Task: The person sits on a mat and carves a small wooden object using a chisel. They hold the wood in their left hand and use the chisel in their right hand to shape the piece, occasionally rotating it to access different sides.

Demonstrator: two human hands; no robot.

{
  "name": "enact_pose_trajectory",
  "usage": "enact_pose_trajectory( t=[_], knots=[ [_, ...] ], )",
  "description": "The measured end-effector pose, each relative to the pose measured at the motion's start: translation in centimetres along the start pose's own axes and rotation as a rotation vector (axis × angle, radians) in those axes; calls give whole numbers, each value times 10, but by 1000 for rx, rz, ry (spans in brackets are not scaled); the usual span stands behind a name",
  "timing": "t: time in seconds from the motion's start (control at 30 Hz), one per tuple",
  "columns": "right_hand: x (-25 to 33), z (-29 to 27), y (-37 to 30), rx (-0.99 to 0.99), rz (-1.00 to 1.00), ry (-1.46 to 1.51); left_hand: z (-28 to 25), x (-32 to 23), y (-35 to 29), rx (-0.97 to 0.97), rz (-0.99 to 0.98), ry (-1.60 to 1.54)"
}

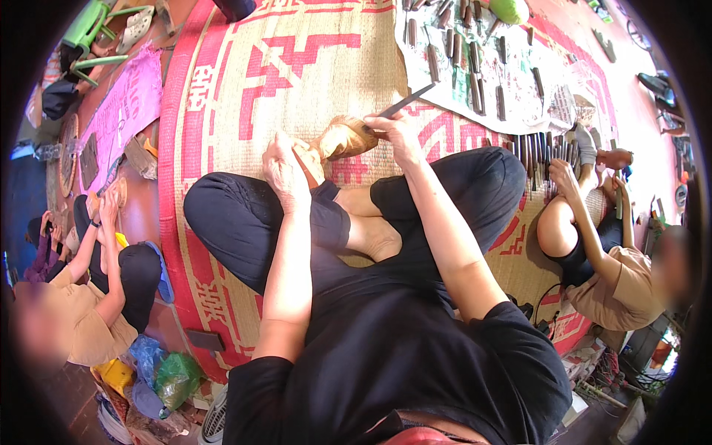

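Observation:
A pale carved wooden figure [343, 139] rests in front of my crossed shins, over the woven mat. On its left end my left hand [284, 167] is closed, fingers wrapped around the wood. At the opposite end, my right hand [398, 135] grips a long dark flat file [404, 102], tilted up toward the far right. The hand is close against the figure, and the fingers cover the file's near end. Whether the file touches the wood I cannot tell.
Many dark-handled carving tools [475, 67] lie on a paper sheet [445, 104] at far right, beside a green fruit [509, 10]. More tools [535, 156] line up near a person [612, 278] on the right. Another person [96, 297] sits left. A dark block [205, 340] lies on the red-patterned mat [245, 59].

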State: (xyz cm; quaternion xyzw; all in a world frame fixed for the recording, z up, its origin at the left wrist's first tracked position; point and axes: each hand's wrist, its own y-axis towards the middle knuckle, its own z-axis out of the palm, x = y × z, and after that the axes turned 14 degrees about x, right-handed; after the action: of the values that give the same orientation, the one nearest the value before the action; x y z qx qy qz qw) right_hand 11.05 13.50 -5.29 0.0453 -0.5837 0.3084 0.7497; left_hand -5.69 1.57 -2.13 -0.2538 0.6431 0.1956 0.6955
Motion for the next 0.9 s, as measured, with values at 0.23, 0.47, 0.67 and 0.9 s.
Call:
enact_pose_trajectory(
  t=[0.23,0.47,0.67,0.9],
  knots=[
    [-11,-32,14,-111,69,115,6,-11,-3,4,-20,-60],
    [-11,-12,3,-7,17,-58,11,-23,-6,0,-61,-150],
    [-5,-26,5,-122,-10,77,10,-20,-3,-31,-149,-227],
    [1,-6,-13,-33,95,108,19,-45,-12,82,-73,-275]
  ],
)
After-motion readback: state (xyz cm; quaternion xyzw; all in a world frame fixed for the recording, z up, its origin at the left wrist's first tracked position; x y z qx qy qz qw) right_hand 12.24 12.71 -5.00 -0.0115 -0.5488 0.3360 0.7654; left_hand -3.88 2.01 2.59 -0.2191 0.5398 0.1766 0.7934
